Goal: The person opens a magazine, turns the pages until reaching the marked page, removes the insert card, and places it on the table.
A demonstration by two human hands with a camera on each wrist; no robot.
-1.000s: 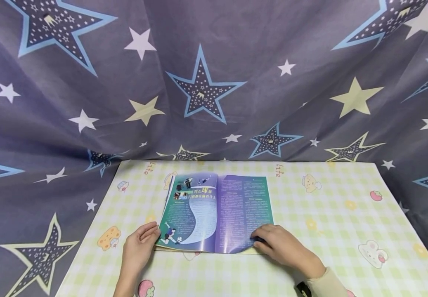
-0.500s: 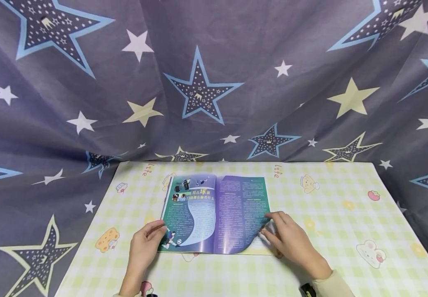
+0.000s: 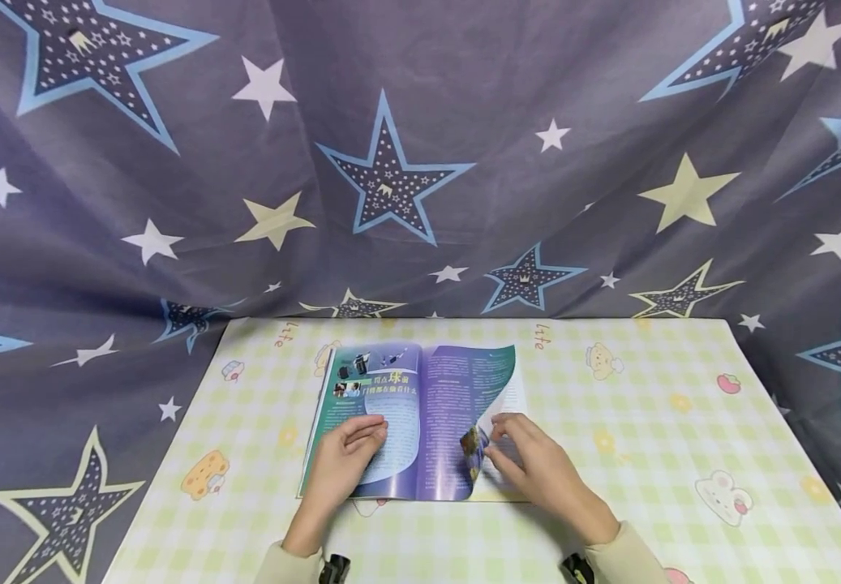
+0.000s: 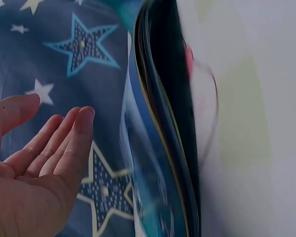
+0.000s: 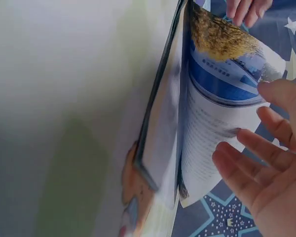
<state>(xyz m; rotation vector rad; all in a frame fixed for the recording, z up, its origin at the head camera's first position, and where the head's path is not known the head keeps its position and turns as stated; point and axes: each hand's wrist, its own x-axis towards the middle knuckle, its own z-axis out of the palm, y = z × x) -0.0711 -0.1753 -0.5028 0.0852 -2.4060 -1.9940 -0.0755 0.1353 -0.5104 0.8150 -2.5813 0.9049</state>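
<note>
An open magazine [image 3: 440,405] with purple and green pages lies on the table. My left hand [image 3: 347,458] is over its left page; in the left wrist view the fingers are extended, holding nothing, beside the magazine's page edges [image 4: 167,123]. The lower outer corner of the right-hand page [image 3: 473,450] is lifted and curled leftward, showing a picture on its back. My right hand [image 3: 537,466] is at this curl, thumb tip right by the page edge. In the right wrist view its thumb and fingers are spread apart in front of the curled page [image 5: 212,133].
A green-and-white checked tablecloth [image 3: 646,454] with cartoon prints covers the table. Behind and at both sides hangs a dark curtain [image 3: 508,195] patterned with stars. Both wrists carry black devices [image 3: 334,569] near the sleeves.
The right hand has moved left with the lifted page corner, which curls further over. The left hand has shifted right from the magazine's left edge to over the left page.
</note>
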